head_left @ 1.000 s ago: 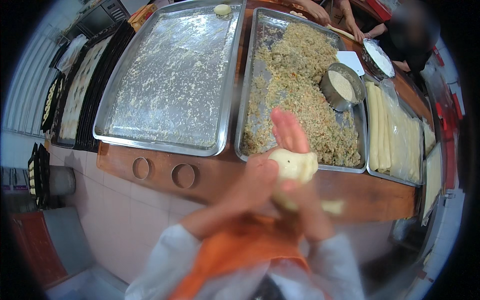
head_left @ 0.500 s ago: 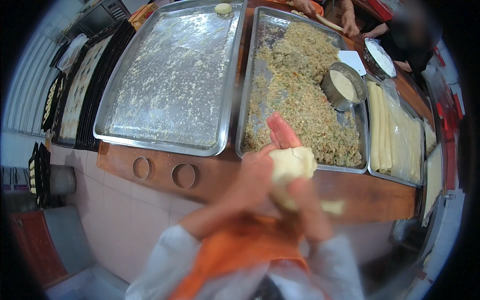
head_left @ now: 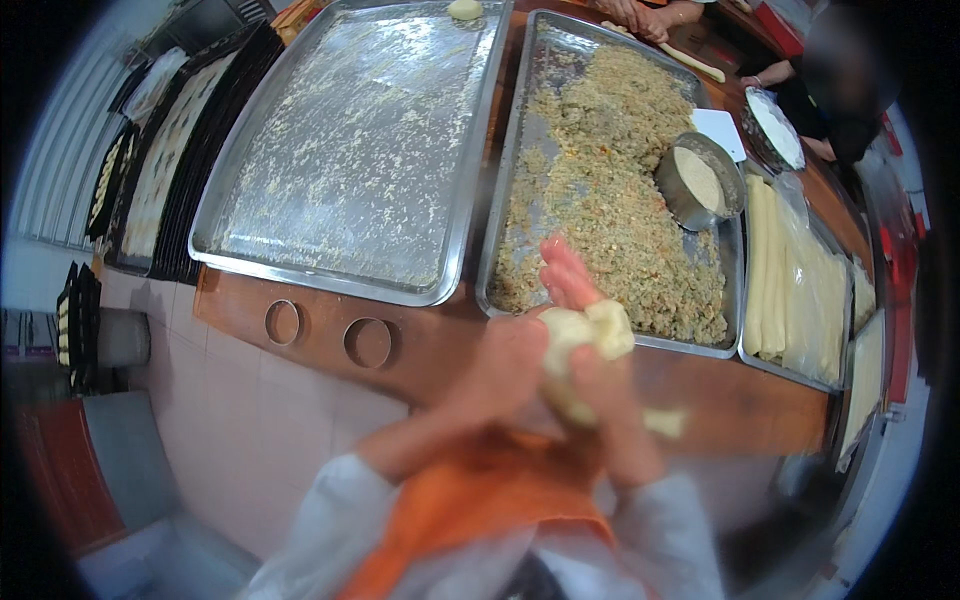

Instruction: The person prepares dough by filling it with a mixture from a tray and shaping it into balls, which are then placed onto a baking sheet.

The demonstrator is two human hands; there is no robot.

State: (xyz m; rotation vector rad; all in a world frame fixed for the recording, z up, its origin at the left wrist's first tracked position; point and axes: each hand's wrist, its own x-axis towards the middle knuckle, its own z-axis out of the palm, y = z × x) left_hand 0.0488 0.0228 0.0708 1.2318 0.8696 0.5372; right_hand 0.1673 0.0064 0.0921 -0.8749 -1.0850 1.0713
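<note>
At the table's front edge, both hands are round a lump of pale dough (head_left: 568, 333). My left hand (head_left: 508, 355) supports it from the left, and reddish fingers stretch up beyond it. My right hand (head_left: 603, 395) presses against its right side, where a smaller knob of dough bulges out. Blur hides the exact finger grip. Behind my right wrist lies a pale dough strip (head_left: 665, 422). Just beyond the hands is a metal tray of crumbly, speckled filling (head_left: 620, 200).
A floury metal tray (head_left: 330, 170) bears one dough round (head_left: 465, 9). Two metal rings (head_left: 284, 322) lie before it. A metal bowl (head_left: 690, 195) of pale crumbs sits in the filling, beside a white scraper (head_left: 718, 133). Dough ropes (head_left: 768, 270) fill the right tray. Co-workers stand across the table.
The dough between my hands has changed shape, with a knob now squeezed out at its upper right. The view has shifted slightly. Across the table, a co-worker's hands have moved left along a dough rope.
</note>
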